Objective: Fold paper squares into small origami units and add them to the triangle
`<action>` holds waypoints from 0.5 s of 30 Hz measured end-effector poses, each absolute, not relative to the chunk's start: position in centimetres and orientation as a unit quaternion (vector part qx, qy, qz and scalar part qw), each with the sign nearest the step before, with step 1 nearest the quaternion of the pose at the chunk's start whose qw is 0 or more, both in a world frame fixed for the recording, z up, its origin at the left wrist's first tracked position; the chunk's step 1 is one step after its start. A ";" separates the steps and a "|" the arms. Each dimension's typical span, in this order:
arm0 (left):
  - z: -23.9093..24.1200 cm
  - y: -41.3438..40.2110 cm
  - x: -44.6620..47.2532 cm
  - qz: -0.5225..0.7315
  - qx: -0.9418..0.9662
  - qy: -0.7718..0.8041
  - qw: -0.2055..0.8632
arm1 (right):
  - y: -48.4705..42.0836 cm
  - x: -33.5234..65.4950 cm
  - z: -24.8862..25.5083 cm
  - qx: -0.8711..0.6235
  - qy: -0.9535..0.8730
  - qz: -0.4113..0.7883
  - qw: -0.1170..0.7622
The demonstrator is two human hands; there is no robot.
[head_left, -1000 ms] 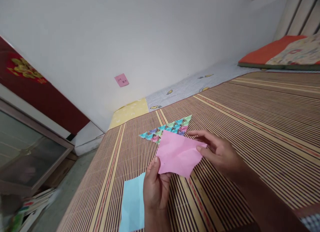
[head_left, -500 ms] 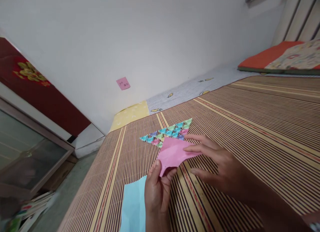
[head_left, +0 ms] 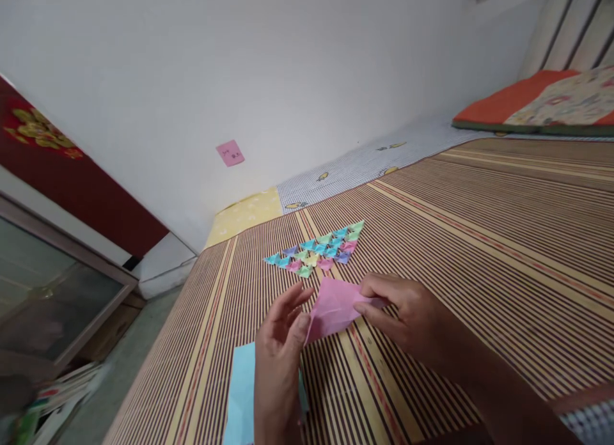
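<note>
A pink sheet of paper [head_left: 333, 307], folded into a rough triangle, is held just above a striped bamboo mat [head_left: 480, 240]. My left hand [head_left: 281, 343] pinches its lower left corner with thumb and fingers. My right hand [head_left: 407, 314] grips its right corner between thumb and forefinger. Just beyond the pink paper, a triangle built from several small folded pieces in blue, green, pink and purple [head_left: 316, 250] lies flat on the mat. A light blue sheet [head_left: 242, 394] lies on the mat under my left forearm, partly hidden by it.
A white wall with a small pink sticky note [head_left: 229, 153] runs along the far side. An orange and patterned cushion [head_left: 537, 103] sits at the back right. The mat's left edge drops to the floor, where a glass-fronted cabinet [head_left: 48, 304] stands.
The pink sheet has gone from a wide open shape to a smaller folded triangle. Both hands have come closer together and lower toward the mat, uncovering the small-piece triangle.
</note>
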State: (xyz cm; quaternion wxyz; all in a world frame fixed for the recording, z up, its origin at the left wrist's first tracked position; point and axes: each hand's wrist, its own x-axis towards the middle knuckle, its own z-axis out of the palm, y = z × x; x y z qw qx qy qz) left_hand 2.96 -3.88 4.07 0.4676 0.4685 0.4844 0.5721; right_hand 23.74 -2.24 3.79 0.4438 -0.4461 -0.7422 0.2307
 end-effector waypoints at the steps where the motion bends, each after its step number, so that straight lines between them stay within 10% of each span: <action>1: 4.4 -4.1 3.0 0.564 0.477 0.491 0.462 | -2.3 23.6 3.8 -0.439 -0.747 0.243 0.435; 15: 4.1 -3.9 4.2 0.529 0.468 0.489 0.512 | -2.6 22.5 3.8 -0.415 -0.787 0.258 0.378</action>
